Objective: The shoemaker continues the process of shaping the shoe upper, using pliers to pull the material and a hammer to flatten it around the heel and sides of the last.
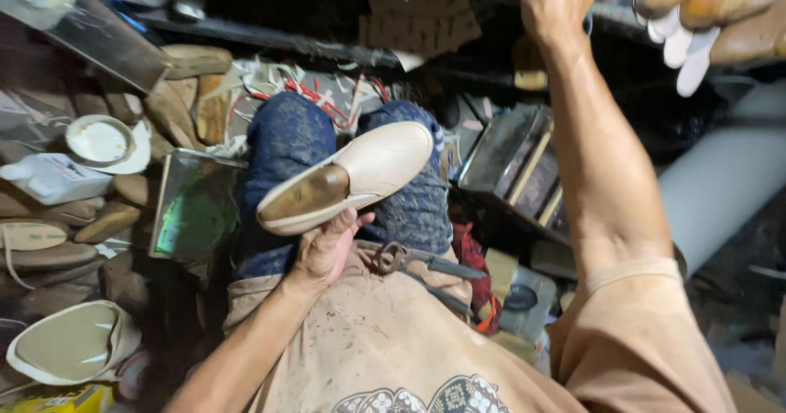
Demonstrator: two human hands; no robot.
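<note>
My left hand (326, 245) grips a cream slip-on shoe (348, 177) by its heel end, sole side down, over my lap in dark blue trousers (286, 143). A wooden last fills the shoe's opening. My right hand (557, 0) is stretched up and away to the top of the view, reaching among things at the frame edge; what its fingers touch is cut off. A pair of pliers (417, 259) lies on my apron just right of the left hand.
Wooden shoe lasts (74, 216) and a cream shoe upper (70, 343) lie at left, with a white bottle (49, 176) and a round lid (98, 140). Dark boxes (516, 163) stand at right. White insoles and lasts (696, 20) hang top right.
</note>
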